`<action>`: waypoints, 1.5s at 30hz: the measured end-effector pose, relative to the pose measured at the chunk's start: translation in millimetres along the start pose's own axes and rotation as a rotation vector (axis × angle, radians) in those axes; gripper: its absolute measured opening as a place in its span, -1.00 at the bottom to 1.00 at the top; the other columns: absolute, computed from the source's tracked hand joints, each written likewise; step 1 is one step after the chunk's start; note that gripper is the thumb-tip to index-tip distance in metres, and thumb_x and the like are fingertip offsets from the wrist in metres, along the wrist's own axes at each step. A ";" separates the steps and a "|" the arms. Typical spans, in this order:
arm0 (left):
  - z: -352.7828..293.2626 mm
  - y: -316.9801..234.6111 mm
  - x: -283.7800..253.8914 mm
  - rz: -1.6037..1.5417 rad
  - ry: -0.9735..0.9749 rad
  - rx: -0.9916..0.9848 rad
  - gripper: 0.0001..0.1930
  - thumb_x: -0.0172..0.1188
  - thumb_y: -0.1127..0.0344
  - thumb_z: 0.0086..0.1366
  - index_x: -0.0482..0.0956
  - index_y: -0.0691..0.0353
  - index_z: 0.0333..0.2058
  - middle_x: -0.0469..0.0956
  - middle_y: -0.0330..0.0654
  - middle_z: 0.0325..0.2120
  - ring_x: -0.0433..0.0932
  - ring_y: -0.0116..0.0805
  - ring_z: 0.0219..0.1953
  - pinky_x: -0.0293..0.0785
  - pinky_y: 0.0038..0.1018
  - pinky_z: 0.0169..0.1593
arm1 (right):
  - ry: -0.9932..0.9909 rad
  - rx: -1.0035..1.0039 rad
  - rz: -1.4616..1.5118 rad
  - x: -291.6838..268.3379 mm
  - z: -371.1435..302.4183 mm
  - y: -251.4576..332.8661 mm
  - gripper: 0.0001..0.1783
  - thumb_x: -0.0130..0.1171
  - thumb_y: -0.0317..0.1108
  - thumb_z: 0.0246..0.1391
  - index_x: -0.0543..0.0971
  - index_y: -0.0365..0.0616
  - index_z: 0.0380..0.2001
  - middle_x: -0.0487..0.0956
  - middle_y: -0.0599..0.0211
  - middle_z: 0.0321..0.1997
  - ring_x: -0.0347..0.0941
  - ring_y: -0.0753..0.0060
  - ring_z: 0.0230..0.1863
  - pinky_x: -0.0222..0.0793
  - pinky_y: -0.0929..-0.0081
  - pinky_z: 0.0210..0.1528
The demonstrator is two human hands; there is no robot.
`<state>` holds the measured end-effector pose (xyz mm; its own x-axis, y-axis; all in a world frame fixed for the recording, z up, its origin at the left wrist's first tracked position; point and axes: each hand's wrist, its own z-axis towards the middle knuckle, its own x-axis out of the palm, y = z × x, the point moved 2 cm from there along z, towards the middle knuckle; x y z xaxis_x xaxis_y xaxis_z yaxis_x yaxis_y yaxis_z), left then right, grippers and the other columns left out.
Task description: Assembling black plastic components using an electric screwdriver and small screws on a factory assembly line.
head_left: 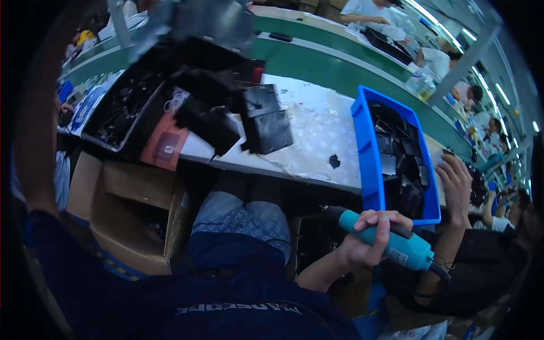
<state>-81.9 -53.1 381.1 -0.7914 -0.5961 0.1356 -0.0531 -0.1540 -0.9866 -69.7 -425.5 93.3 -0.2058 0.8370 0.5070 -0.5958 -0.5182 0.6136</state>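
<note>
My right hand (377, 235) is closed around a teal electric screwdriver (403, 249), its tip pointing left and a dark cord running from its rear end. It is held in front of the near end of a blue bin (365, 153) filled with black plastic parts (396, 153). My left forearm (37, 141) rises along the left edge, and its hand does not show. Several black boxy housings (269, 131) lie on the white bench (317, 113) ahead of me. Farther back, large dark shapes (209, 28) are smeared and unclear.
Left on the bench stands a black bin (122, 113) of small dark parts, beside an orange-red sheet (164, 144). An open cardboard box (85, 187) sits below it. A co-worker's hand (455, 175) rests right of the blue bin. Green rails (323, 54) run behind.
</note>
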 end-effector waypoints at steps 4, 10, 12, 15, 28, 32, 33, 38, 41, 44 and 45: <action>92.3 34.8 5.7 0.920 -1.284 -0.137 -0.67 -0.04 0.24 0.36 0.45 0.14 -0.61 0.37 -0.37 -0.72 0.23 -0.54 -0.76 0.15 -0.60 -0.63 | -0.026 -0.034 -0.059 -13.5 -12.9 14.9 -0.83 -0.03 -0.54 -0.03 0.31 -0.23 -0.30 0.35 0.26 -0.56 0.22 0.56 -0.71 0.21 0.70 -0.66; 167.8 75.1 -107.5 1.110 -1.072 -0.391 -0.71 0.11 0.16 0.21 0.48 0.24 -0.57 0.41 -0.22 -0.71 0.32 -0.39 -0.71 0.18 -0.37 -0.64 | 0.026 -0.022 -0.104 1.9 -20.9 21.9 -0.82 0.00 -0.55 -0.08 0.32 -0.28 -0.34 0.37 0.21 -0.62 0.23 0.51 -0.78 0.26 0.68 -0.68; 170.9 104.3 -128.0 0.921 -0.895 0.109 -0.62 0.10 0.05 0.23 0.45 0.24 -0.60 0.33 -0.24 -0.76 0.30 -0.36 -0.73 0.19 -0.38 -0.64 | 0.030 -0.017 -0.117 -8.7 -24.7 16.2 -0.82 0.01 -0.55 -0.09 0.32 -0.29 -0.34 0.37 0.21 -0.61 0.24 0.50 -0.78 0.26 0.67 -0.69; 220.6 114.5 -118.6 0.790 -0.936 0.019 -0.68 0.05 0.07 0.29 0.47 0.22 -0.47 0.33 -0.31 -0.68 0.28 -0.47 -0.64 0.18 -0.48 -0.56 | 0.022 -0.050 -0.179 -2.7 -31.1 22.6 -0.80 0.01 -0.54 -0.10 0.31 -0.30 -0.34 0.36 0.20 -0.60 0.26 0.48 -0.77 0.28 0.66 -0.69; 206.8 173.5 -127.0 0.819 -1.022 -0.202 -0.58 -0.02 0.07 0.34 0.42 0.17 -0.66 0.24 -0.36 -0.78 0.18 -0.52 -0.76 0.05 -0.49 -0.66 | 0.073 0.142 -0.062 22.2 -35.0 -0.7 -0.74 0.11 -0.63 -0.10 0.33 -0.24 -0.30 0.41 0.20 -0.49 0.41 0.44 -0.65 0.39 0.53 -0.53; 200.0 199.4 -114.7 1.124 -0.853 -0.095 -0.58 0.00 0.18 0.16 0.49 0.44 -0.69 0.53 0.05 -0.64 0.51 -0.19 -0.62 0.42 -0.25 -0.47 | 0.069 0.104 -0.188 34.0 -36.8 -9.5 -0.79 0.03 -0.55 -0.12 0.31 -0.28 -0.34 0.36 0.22 -0.59 0.29 0.48 -0.73 0.30 0.64 -0.69; 195.8 210.6 -119.8 1.064 -0.825 -0.143 -0.55 -0.02 0.15 0.26 0.45 0.39 -0.68 0.44 -0.08 -0.69 0.41 -0.27 -0.65 0.36 -0.31 -0.49 | 0.072 0.110 -0.212 36.3 -37.2 -11.8 -0.79 0.03 -0.56 -0.12 0.32 -0.28 -0.33 0.36 0.22 -0.60 0.29 0.48 -0.73 0.30 0.64 -0.70; 167.4 268.9 -106.2 1.005 -0.983 -0.095 -0.62 -0.02 0.13 0.35 0.45 0.35 -0.51 0.49 -0.13 -0.68 0.52 -0.28 -0.58 0.44 -0.34 -0.41 | 0.066 0.227 -0.315 42.7 -34.1 -35.0 -0.80 0.09 -0.60 -0.07 0.36 -0.30 -0.32 0.46 0.20 -0.56 0.35 0.47 -0.70 0.35 0.62 -0.56; 163.8 289.1 -102.9 1.100 -1.112 -0.019 -0.65 0.03 0.15 0.32 0.48 0.35 -0.48 0.52 -0.07 -0.65 0.54 -0.15 -0.55 0.43 -0.29 -0.36 | 0.074 0.266 -0.334 40.8 -28.0 -54.2 -0.78 0.15 -0.60 -0.07 0.39 -0.31 -0.30 0.50 0.18 -0.51 0.41 0.49 -0.68 0.36 0.63 -0.58; 155.7 286.3 -94.5 1.301 -1.154 0.175 -0.66 0.07 0.14 0.29 0.50 0.37 -0.46 0.54 -0.01 -0.60 0.54 -0.07 -0.49 0.42 -0.28 -0.32 | 0.118 0.433 -0.452 42.8 -17.3 -81.1 -0.71 0.22 -0.62 -0.09 0.47 -0.41 -0.23 0.58 0.06 -0.15 0.44 0.54 -0.64 0.35 0.65 -0.59; 150.4 285.3 -96.4 1.292 -1.089 0.203 -0.65 0.10 0.12 0.27 0.52 0.38 -0.42 0.54 0.00 -0.56 0.55 -0.07 -0.46 0.42 -0.29 -0.31 | 0.127 0.486 -0.475 42.7 -17.1 -89.7 -0.68 0.23 -0.61 -0.09 0.47 -0.41 -0.19 0.55 0.06 -0.05 0.44 0.54 -0.64 0.34 0.65 -0.59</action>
<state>70.8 -158.1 100.1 0.5036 -0.6150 -0.6068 0.3837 0.7885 -0.4807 -38.3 -340.3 49.5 -0.1156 0.9915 0.0596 -0.2344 -0.0855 0.9684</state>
